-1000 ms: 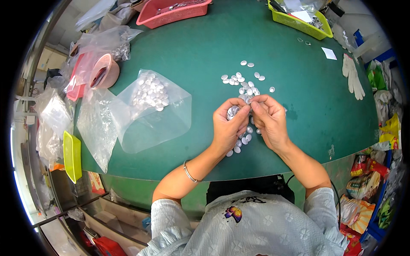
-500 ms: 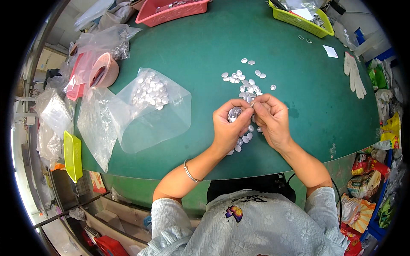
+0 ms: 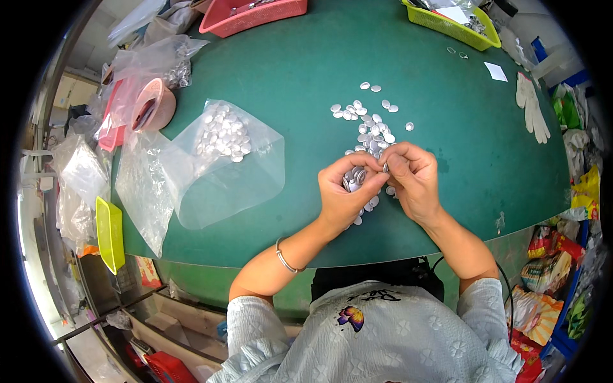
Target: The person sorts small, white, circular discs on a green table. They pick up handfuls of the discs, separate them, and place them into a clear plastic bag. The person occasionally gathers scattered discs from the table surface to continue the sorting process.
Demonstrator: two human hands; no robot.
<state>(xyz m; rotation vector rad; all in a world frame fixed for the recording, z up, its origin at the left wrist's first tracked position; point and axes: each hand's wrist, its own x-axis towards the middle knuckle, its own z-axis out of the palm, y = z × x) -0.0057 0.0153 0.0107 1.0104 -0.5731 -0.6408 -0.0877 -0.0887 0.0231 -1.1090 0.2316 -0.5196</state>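
Observation:
Several oval silver metal discs (image 3: 353, 179) rest in my left hand (image 3: 347, 193), its fingers curled around them. My right hand (image 3: 412, 180) meets it at the fingertips, pinching one small silver disc (image 3: 385, 168) between thumb and finger. Around and beyond both hands lies a loose scatter of matching silver discs (image 3: 375, 129); some show under and between the hands. To the left, a clear plastic bag (image 3: 230, 191) lies flat on the green table (image 3: 306, 76) with a heap of silver discs (image 3: 223, 135) in it.
A pink basket (image 3: 255, 20) and a yellow-green basket (image 3: 447, 27) stand at the far edge. A pink cup (image 3: 163, 108) and crumpled plastic bags sit at the left, near a narrow yellow-green tray (image 3: 110, 236). At the right lie a white glove (image 3: 531, 108) and a white paper piece (image 3: 495, 71).
Both hands have shifted very slightly right and nearer, fingertips still together. The discs in my left hand have rearranged, and a few discs beyond the hands lie in different spots.

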